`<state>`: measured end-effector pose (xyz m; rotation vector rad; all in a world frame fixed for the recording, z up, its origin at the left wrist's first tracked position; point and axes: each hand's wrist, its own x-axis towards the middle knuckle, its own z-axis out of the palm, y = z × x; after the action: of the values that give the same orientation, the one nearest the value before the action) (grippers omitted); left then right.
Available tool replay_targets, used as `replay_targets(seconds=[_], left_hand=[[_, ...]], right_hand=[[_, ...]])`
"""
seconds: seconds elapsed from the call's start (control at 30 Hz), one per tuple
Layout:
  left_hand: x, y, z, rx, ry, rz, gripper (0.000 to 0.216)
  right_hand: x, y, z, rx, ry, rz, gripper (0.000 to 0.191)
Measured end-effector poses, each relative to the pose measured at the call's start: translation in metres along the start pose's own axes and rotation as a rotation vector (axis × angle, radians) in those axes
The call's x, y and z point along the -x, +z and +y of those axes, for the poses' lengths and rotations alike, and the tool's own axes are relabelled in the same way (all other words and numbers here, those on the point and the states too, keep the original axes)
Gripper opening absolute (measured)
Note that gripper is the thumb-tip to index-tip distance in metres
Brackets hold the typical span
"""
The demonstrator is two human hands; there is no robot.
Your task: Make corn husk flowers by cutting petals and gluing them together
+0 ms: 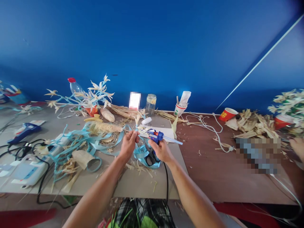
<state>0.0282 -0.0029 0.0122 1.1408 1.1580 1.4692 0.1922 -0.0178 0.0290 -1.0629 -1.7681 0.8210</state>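
My left hand [129, 145] pinches the lower end of a pale corn-husk flower [137, 120], whose petals point upward. My right hand [161, 150] grips a blue hot glue gun [156, 136]; its nozzle points left at the flower's base, and a translucent glue stick [175, 140] juts out behind. Whether the nozzle touches the flower I cannot tell. Below my hands lie a roll of light blue ribbon [140, 152] and dark-handled scissors [150, 159], partly hidden. A dried corn cob [104, 127] rests left of my left hand.
Husk flowers on blue stems stand in a red cup [92, 110]. Another glue gun [25, 132] and a power strip [51, 153] lie left. A glass jar [151, 103], a white cup [180, 109] and tangled white cables [213, 129] line the wall. Another person's hand [298, 147] shows at right.
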Motion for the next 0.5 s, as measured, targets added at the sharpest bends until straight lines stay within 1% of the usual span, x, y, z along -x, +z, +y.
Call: replay_targets(seconds=[0.13, 0.27, 0.5], left_hand=[[-0.0002, -0.0007, 0.0009, -0.015, 0.014, 0.019, 0.034], [-0.0023, -0.0017, 0.0, 0.03, 0.009, 0.059, 0.032], [-0.0046, -0.0029, -0.0046, 0.098, 0.026, 0.059, 0.03]], right_hand=[[0.0006, -0.0004, -0.0018, 0.02, -0.025, 0.009, 0.028], [0.0011, -0.0004, -0.0026, 0.028, -0.011, 0.001, 0.029], [0.0017, 0.001, -0.0017, 0.062, -0.009, -0.009, 0.03]])
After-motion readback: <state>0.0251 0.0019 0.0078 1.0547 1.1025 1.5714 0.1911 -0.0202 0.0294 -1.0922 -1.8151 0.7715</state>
